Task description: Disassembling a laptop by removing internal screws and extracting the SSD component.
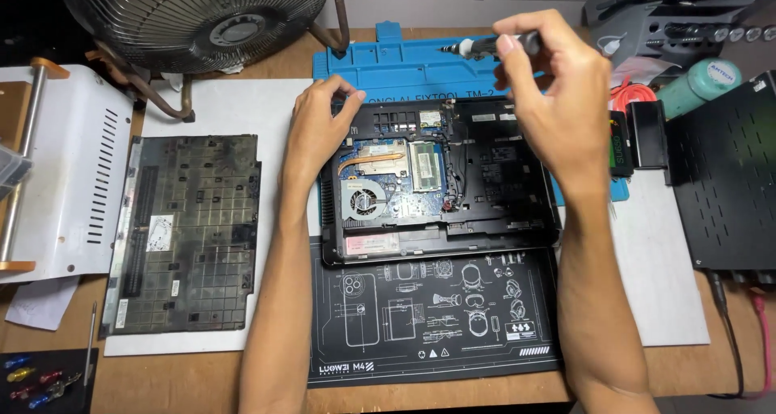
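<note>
1. A white rectangular label (160,230) sits in the middle of the removed dark bottom cover (190,234), left on the tabletop.
2. A small white sticker (121,314) is near its lower left corner.
3. A pale pink label strip (373,242) lies inside the open laptop (440,179) (below the fan).

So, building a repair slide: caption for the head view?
Left hand steadies an opened laptop while right hand holds a screwdriver above it.

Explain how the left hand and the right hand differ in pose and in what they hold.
The left hand rests flat on the open laptop's rear left corner and holds nothing; the right hand is raised above the laptop and pinches a slim dark screwdriver, tip pointing left. Both are bare.
</note>
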